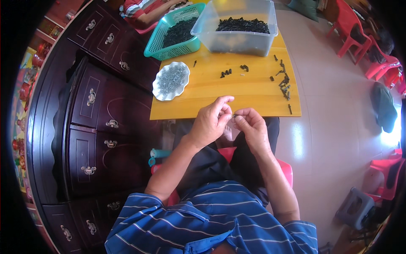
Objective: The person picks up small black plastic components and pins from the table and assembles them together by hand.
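Just over the near edge of the yellow table [203, 95], my two hands meet at the fingertips. My right hand [252, 127] pinches a small dark part [234, 115] between thumb and forefinger. My left hand [212, 120] is closed beside it, thumb against the curled fingers; anything inside is too small to make out. Left of them stands a white wavy-rimmed dish [157, 90] heaped with small clear or silvery pieces [172, 79]. Small black parts [226, 73] lie in loose groups ahead, and more black parts [284, 80] are strewn along the table's right side.
At the table's far end stand a teal basket [151, 50] and a clear plastic bin [253, 47], both holding black parts. Another person's arm [154, 15] shows beyond the basket. A dark wooden cabinet [127, 89] flanks the left; red chairs [353, 27] stand on the right.
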The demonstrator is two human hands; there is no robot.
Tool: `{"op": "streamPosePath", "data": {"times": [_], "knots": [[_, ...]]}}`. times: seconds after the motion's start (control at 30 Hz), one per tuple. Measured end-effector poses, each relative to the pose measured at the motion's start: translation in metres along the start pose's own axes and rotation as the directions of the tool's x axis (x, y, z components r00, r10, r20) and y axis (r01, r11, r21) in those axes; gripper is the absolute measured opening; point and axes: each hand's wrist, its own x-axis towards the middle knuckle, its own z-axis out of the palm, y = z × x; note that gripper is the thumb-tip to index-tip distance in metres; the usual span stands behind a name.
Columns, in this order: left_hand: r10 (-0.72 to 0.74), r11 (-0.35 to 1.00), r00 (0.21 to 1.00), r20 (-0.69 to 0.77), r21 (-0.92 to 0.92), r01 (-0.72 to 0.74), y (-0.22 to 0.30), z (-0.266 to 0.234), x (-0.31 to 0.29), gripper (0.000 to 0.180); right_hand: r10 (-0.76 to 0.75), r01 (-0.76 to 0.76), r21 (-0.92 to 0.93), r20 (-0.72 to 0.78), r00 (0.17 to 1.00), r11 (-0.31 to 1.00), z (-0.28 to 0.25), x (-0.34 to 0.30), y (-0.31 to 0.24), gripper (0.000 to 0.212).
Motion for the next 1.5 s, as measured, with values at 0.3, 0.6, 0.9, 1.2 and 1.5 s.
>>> {"op": "streamPosePath", "data": {"times": [0.3, 0.6, 0.9, 1.2, 1.5], "knots": [[0.009, 1.000, 0.998, 0.059, 0.004, -0.009, 0.002, -0.004, 0.006, 0.044, 0.014, -0.014, -0.024, 0.014, 1.000, 1.000, 0.000, -0.002, -0.004, 0.015], [0.034, 0.985, 0.996, 0.088, -0.173, -0.018, 0.001, -0.011, 0.013, 0.032, 0.139, -0.165, 0.205, 0.137, 0.981, 0.965, -0.007, 0.000, -0.004, 0.013], [-0.109, 0.957, 0.988, 0.113, -0.256, 0.135, -0.038, -0.023, 0.049, 0.017, 0.168, -0.282, 0.449, 0.278, 0.946, 0.848, -0.016, 0.002, -0.007, 0.013], [0.138, 0.859, 0.982, -0.126, 0.509, -0.055, -0.098, -0.015, 0.114, 0.016, 0.191, -0.288, 0.418, 0.258, 0.947, 0.862, -0.015, 0.002, -0.007, 0.012], [0.057, 0.797, 0.993, -0.108, 0.604, 0.020, -0.106, 0.007, 0.128, 0.013, 0.230, -0.298, 0.390, 0.211, 0.950, 0.871, -0.014, 0.001, -0.010, 0.013]]}}
